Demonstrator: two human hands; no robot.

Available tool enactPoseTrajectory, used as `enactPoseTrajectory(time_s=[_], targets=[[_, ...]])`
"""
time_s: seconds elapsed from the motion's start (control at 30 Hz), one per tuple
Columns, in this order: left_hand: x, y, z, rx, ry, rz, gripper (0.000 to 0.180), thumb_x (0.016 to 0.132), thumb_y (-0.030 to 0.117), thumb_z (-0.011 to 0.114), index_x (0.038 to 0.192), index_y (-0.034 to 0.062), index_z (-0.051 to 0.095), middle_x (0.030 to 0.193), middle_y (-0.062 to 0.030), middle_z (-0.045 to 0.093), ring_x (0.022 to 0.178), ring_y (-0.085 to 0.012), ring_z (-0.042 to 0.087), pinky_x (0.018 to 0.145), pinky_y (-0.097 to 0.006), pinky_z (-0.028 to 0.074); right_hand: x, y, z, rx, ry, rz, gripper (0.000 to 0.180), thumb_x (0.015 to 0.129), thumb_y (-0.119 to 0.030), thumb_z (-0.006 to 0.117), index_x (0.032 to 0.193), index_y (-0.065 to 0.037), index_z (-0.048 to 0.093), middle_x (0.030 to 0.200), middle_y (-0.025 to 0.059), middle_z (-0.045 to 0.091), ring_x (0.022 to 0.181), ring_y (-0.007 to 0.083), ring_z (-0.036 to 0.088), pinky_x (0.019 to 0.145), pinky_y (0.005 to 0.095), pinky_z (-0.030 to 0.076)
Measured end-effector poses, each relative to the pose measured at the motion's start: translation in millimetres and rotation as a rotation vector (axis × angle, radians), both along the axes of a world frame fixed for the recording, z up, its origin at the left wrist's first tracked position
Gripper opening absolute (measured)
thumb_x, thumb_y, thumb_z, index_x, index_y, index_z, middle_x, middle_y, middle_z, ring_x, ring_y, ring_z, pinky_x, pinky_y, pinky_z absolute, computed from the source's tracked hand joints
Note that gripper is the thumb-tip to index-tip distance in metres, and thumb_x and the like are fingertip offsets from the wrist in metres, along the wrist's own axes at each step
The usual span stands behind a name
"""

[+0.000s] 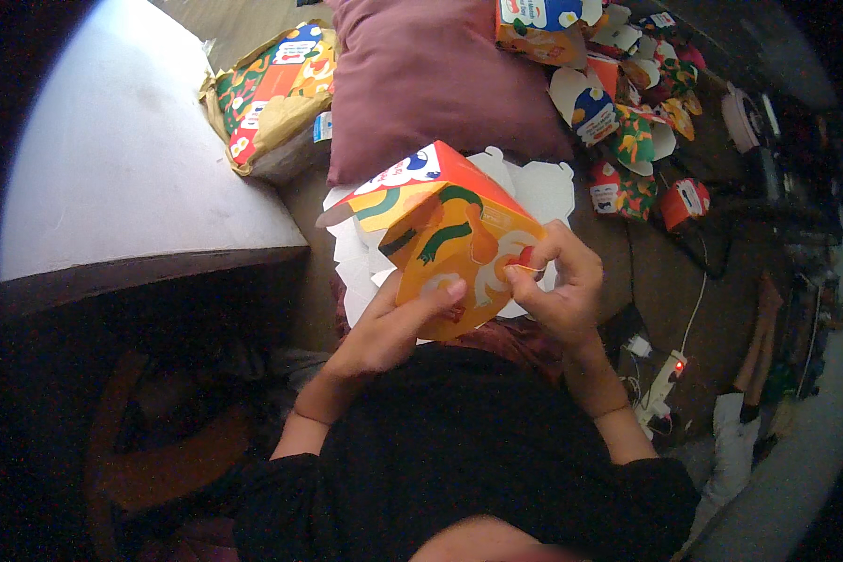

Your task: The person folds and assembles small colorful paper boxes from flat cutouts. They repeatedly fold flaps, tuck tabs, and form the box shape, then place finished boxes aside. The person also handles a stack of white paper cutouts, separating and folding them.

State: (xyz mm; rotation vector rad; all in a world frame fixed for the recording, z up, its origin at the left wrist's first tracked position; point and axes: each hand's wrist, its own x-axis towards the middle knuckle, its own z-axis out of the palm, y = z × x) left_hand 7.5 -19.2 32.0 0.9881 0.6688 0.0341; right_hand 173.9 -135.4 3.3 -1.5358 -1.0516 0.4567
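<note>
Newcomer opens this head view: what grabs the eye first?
The bright orange-and-red carton at centre, held between the left hand and right hand. Beyond it lies a large mauve cushion, with a jumble of colourful cartons at upper right. A big white surface fills the upper left.

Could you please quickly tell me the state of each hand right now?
Left hand: holding the orange carton, thumb laid across it.
Right hand: closed, pinching the same carton near its edge.
</note>
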Motion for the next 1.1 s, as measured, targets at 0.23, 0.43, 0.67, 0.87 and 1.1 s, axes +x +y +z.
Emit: enactPoseTrajectory(time_s=[0.23,0.43,0.67,0.87,1.1], targets=[[1.1,-2.4,-5.4,-0.127,-0.129,0.136,0.045,0.086,0.025,0.061,0.120,0.0005,0.046,0.104,-0.0089,0.059,0.093,-0.0139,0.058,0.079,-0.027,0.048,3.7,-5.4,-4.0,0.009,0.281,0.154,0.022,0.067,-0.007,0.076,0.073,-0.005,0.055,0.074,0.0015,0.058,0.063,0.0079,0.052,0.059,0.0233,0.042],[-2.2,12.3,-13.6,-0.231,-0.146,0.027,0.049,0.083,0.019,0.063,0.124,0.0007,0.042,0.107,-0.0104,0.059,0.095,-0.0166,0.060,0.079,-0.030,0.050,8.1,-3.1,-8.1,-0.062,0.569,0.193,0.063,0.065,-0.014,0.081,0.118,-0.009,0.049,0.086,0.0009,0.062,0.073,0.0092,0.055,0.065,0.0244,0.045],[0.6,9.1,-15.9,-0.078,-0.069,0.105,0.050,0.085,0.021,0.061,0.126,0.0009,0.041,0.107,-0.0098,0.057,0.092,-0.0143,0.058,0.079,-0.027,0.048,-2.1,4.9,-18.0,-0.060,0.490,0.115,0.056,0.072,-0.012,0.075,0.121,-0.010,0.047,0.111,0.0085,0.052,0.098,0.0150,0.057,0.079,0.0323,0.052],[8.0,7.2,-11.2,-0.052,-0.024,0.112,0.053,0.086,0.023,0.061,0.129,0.0002,0.039,0.113,-0.0105,0.055,0.094,-0.0147,0.056,0.083,-0.027,0.045,-11.9,-3.5,-25.6,-0.020,0.448,-0.022,0.018,0.078,-0.010,0.070,0.084,-0.005,0.054,0.106,0.0075,0.047,0.095,0.0180,0.057,0.071,0.0284,0.057],[10.7,3.4,-14.8,-0.181,-0.154,0.199,0.056,0.084,0.019,0.063,0.130,0.0000,0.038,0.118,-0.0121,0.054,0.107,-0.0214,0.056,0.094,-0.033,0.044,-3.3,-1.1,-19.2,0.076,0.527,0.034,0.038,0.070,-0.010,0.077,0.101,-0.004,0.057,0.116,0.0090,0.048,0.099,0.0208,0.057,0.083,0.0333,0.052]])
